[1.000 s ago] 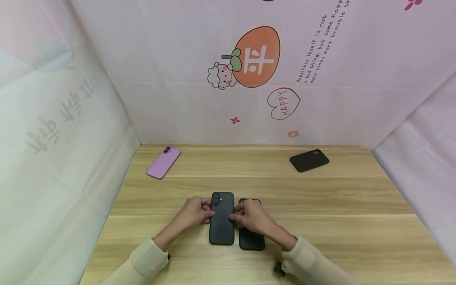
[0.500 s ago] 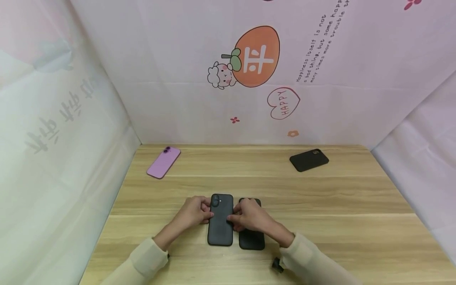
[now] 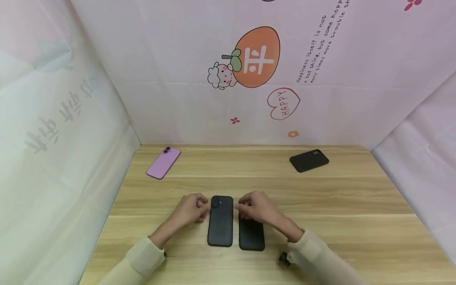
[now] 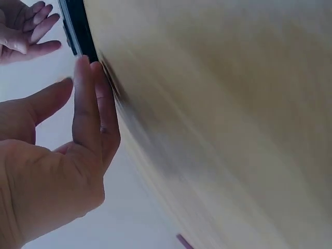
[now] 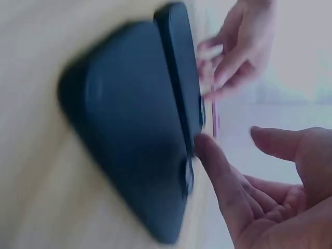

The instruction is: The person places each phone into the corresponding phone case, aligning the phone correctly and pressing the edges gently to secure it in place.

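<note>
Two black phones lie side by side on the wooden table in the head view, backs up. The left black phone (image 3: 220, 225) shows a camera bump at its top left. My left hand (image 3: 191, 208) is just left of it, thumb and fingers parted with nothing between them; in the left wrist view its fingertips are close to the phone's edge. Over the upper part of the right black phone (image 3: 251, 237) hovers my right hand (image 3: 259, 207), which hides that phone's top. The right wrist view shows its thumb and index finger (image 5: 220, 176) spread apart, holding nothing.
A purple phone (image 3: 164, 162) lies at the back left of the wooden table (image 3: 349, 237). At the back right is another black phone or case (image 3: 309, 160). Printed white cloth (image 3: 178, 111) walls the table at the back and both sides.
The left black phone shifted slightly left and toward me while both hands gripped its sides. Both hands have since let go and drawn apart from it.
</note>
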`<state>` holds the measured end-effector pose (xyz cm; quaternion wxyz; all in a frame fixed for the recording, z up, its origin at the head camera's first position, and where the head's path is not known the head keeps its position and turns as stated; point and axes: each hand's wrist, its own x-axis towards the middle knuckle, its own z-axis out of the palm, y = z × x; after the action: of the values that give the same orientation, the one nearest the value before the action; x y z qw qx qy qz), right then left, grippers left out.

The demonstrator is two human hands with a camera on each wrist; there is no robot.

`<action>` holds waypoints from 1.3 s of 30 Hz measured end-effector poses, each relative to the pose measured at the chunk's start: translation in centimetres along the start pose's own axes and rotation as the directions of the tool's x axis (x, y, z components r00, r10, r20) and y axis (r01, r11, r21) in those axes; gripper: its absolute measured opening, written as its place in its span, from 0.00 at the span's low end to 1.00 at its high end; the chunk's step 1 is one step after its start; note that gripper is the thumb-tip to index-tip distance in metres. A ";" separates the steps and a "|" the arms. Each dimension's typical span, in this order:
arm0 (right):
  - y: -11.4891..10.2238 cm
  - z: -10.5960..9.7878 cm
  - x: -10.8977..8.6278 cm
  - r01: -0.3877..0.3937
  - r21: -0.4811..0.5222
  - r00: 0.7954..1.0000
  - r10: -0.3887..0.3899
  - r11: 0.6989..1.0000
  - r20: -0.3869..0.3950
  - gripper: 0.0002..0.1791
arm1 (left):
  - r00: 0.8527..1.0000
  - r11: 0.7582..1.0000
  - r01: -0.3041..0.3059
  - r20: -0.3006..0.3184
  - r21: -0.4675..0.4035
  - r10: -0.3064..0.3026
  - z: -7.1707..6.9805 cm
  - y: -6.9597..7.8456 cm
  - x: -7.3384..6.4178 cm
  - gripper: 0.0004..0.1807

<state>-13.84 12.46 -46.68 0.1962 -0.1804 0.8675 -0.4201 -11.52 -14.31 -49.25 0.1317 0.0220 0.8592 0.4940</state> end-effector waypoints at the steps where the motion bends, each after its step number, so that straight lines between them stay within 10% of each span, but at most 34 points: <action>1: 0.3 -0.7 0.0 0.001 -0.023 0.999 -0.002 1.000 -0.044 0.17 | 1.000 1.000 -0.003 -0.019 0.018 0.003 -0.4 -0.1 0.1 0.13; 11: 6.6 -10.5 0.5 -0.172 -0.335 0.934 0.046 0.927 -0.354 0.36 | 0.964 0.973 -0.032 -0.249 0.230 0.091 -7.2 -1.2 1.4 0.21; 19: 11.8 -17.5 0.5 -0.340 -0.412 0.899 0.164 0.845 -0.405 0.35 | 0.919 0.946 0.079 -0.391 0.316 0.053 -12.0 -2.2 2.9 0.32; 30: 14.3 -20.3 2.8 -0.367 -0.505 0.908 0.183 0.781 -0.377 0.45 | 0.951 0.887 0.191 -0.303 0.419 -0.062 -14.9 -4.0 5.6 0.49; 39: 16.5 -19.7 4.0 -0.286 -0.551 0.949 0.149 0.784 -0.279 0.44 | 0.962 0.852 0.196 -0.262 0.485 -0.072 -14.6 -4.8 7.4 0.52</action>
<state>-29.43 33.10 -49.42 0.0810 -0.0824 0.9855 -0.1245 -21.89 -27.88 -47.92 0.0532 -0.0630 0.9673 0.2397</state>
